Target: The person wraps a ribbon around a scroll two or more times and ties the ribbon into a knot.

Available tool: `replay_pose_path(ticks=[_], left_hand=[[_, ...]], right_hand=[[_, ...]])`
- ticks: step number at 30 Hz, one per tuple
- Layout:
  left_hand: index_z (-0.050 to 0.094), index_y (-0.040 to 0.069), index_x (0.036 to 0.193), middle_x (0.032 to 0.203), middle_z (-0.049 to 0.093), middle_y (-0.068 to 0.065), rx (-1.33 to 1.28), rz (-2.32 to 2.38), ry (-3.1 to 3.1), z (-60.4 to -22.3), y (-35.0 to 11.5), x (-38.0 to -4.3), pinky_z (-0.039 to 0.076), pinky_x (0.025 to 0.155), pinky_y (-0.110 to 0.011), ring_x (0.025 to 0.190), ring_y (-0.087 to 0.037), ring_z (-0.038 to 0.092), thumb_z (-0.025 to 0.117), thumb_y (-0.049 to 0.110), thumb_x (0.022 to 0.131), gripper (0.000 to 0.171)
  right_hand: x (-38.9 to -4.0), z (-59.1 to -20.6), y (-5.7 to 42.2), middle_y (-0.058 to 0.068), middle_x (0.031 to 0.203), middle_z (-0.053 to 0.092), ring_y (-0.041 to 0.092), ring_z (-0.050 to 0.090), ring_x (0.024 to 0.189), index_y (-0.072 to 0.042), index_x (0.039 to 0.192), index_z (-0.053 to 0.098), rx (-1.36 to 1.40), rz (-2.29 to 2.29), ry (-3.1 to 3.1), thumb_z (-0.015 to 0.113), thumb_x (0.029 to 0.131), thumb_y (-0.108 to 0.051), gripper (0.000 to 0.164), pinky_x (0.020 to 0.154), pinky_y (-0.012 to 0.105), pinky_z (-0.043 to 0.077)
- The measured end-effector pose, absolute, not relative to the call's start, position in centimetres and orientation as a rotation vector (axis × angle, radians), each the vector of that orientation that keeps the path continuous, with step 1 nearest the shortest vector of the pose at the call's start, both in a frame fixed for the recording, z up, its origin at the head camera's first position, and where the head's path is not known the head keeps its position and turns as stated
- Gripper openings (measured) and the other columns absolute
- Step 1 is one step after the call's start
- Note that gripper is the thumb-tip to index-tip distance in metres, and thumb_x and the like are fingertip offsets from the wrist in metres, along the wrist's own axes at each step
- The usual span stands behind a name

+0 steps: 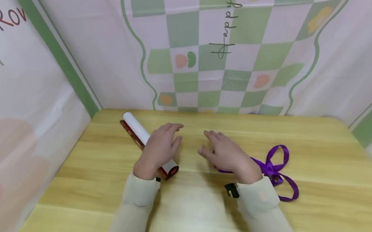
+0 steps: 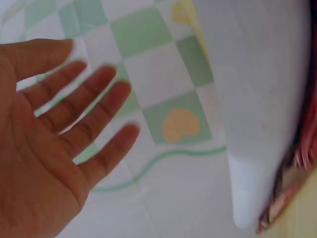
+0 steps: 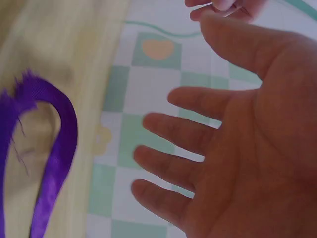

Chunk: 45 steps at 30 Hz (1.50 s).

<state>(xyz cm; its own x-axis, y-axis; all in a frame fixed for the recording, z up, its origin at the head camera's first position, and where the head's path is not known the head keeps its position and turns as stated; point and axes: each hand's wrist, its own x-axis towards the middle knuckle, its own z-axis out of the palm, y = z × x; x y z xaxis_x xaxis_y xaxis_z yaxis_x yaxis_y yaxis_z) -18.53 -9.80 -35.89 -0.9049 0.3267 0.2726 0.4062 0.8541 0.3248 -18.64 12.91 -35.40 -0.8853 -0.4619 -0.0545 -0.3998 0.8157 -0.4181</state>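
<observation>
Over the roll hangs the left hand. Right of the roll: right hand, purple ribbon. All fingers spread.

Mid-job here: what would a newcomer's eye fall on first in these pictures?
Probably the vivid purple ribbon, looped on the right of the table, partly hidden by the open right grip. Next, the white roll with a red-patterned edge, lying slanted on the left, partly hidden by the open left grip. Behind the table, the checked cloth with sideways "Happy" lettering stands out.
</observation>
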Motion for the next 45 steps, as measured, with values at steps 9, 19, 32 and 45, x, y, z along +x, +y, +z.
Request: replay_pose_path(ticks=[9, 19, 32, 45], left_hand=[[0.062, 0.020, 0.128, 0.141, 0.051, -0.007, -0.693, -0.273, -3.182, -37.4, -15.4, -20.4, 0.032, 0.107, -0.052, 0.133, -0.030, 0.041, 0.055, -0.002, 0.086, 0.048], [0.052, 0.021, 0.139, 0.147, 0.044, -0.010, -0.905, -0.007, -3.090, -39.6, -19.6, -21.1, 0.021, 0.111, -0.058, 0.138, -0.036, 0.032, 0.067, 0.013, 0.087, 0.055], [0.059, 0.013, 0.121, 0.121, 0.063, -0.009, -1.055, 0.067, -2.818, -40.7, -21.3, -19.8, 0.040, 0.102, -0.046, 0.116, -0.033, 0.054, 0.071, 0.036, 0.082, 0.047], [0.058, 0.019, 0.116, 0.103, 0.070, -0.001, -1.059, -0.005, -2.727, -41.4, -20.0, -18.3, 0.053, 0.064, -0.038, 0.079, -0.023, 0.064, 0.065, 0.044, 0.084, 0.040]], right_hand=[[-18.5, -36.0, 12.0, 0.016, 0.151, 0.035, 0.034, 0.033, 0.138, -0.010, 0.152, 0.027, -0.626, -0.608, 2.681, 0.044, 0.094, -0.056, 0.076, 0.111, 0.049, 0.027], [-18.8, -36.2, 17.8, 0.015, 0.122, 0.062, 0.033, 0.057, 0.112, -0.004, 0.133, 0.052, -0.585, -0.512, 2.774, 0.061, 0.089, -0.035, 0.055, 0.093, 0.050, 0.045], [-17.2, -38.0, 19.5, 0.002, 0.108, 0.064, 0.026, 0.062, 0.097, -0.014, 0.113, 0.065, -0.697, -0.228, 2.856, 0.069, 0.085, -0.030, 0.033, 0.081, 0.047, 0.051], [-16.6, -38.9, 19.8, -0.005, 0.085, 0.064, 0.019, 0.062, 0.080, -0.022, 0.089, 0.067, -0.693, -0.145, 2.915, 0.060, 0.088, -0.014, 0.010, 0.063, 0.040, 0.050]])
